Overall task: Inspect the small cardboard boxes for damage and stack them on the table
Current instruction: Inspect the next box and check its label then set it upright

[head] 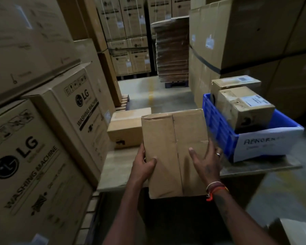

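Left hand [143,167] curls its thumb over the held cardboard box [175,152] at its 8 o'clock edge; right hand [208,162] lies spread flat at 4 o'clock. The box overhangs the table [117,172]; another box [126,128] at 11, blue crate [221,137] at 2

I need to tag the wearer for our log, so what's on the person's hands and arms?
Both forearms are bare, no sleeves or gloves. The right hand has a ring on one finger and white and orange thread bands at the wrist. The left hand wears nothing visible.
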Available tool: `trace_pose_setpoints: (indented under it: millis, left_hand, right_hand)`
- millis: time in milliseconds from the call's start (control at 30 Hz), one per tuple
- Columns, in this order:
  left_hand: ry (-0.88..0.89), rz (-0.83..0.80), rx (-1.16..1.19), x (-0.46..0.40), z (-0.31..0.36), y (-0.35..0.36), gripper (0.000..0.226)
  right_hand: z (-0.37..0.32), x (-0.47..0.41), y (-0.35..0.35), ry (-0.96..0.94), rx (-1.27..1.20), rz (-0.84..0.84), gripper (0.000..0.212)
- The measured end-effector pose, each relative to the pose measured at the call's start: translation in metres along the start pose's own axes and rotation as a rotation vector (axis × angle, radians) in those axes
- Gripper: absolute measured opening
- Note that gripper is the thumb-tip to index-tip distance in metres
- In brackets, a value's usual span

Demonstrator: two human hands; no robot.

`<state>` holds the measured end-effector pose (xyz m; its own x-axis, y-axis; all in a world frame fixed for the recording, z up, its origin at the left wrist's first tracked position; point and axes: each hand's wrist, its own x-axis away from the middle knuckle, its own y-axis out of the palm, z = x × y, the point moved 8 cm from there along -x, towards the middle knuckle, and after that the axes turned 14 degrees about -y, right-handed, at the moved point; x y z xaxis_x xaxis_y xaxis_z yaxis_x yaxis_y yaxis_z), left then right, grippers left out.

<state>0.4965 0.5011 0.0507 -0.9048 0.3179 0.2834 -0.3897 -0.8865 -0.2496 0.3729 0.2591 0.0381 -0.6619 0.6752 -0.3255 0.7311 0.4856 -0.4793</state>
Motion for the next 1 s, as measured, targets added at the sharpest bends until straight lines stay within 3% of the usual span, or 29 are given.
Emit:
trace_pose_setpoints:
  millis: [400, 767, 933, 1000]
  left_hand:
    - [-0.157, 0.094, 0.019, -0.166, -0.005, 0.074, 0.072]
    - [-0.219, 0.105, -0.037, -0.237, -0.052, 0.107, 0.072]
    - [-0.207, 0.074, -0.084, -0.252, -0.045, 0.105, 0.079]
    - [-0.184, 0.092, -0.214, -0.25, -0.041, 0.106, 0.078]
  right_hand:
    - [0.086, -0.147, 0.063, 0.046, 0.043, -0.253, 0.087]
    - [0.134, -0.189, 0.105, 0.046, 0.293, -0.479, 0.079]
    - [0.133, -0.2, 0.116, -0.009, 0.328, -0.496, 0.075]
    - [0.124, -0.198, 0.12, -0.142, 0.465, -0.494, 0.076]
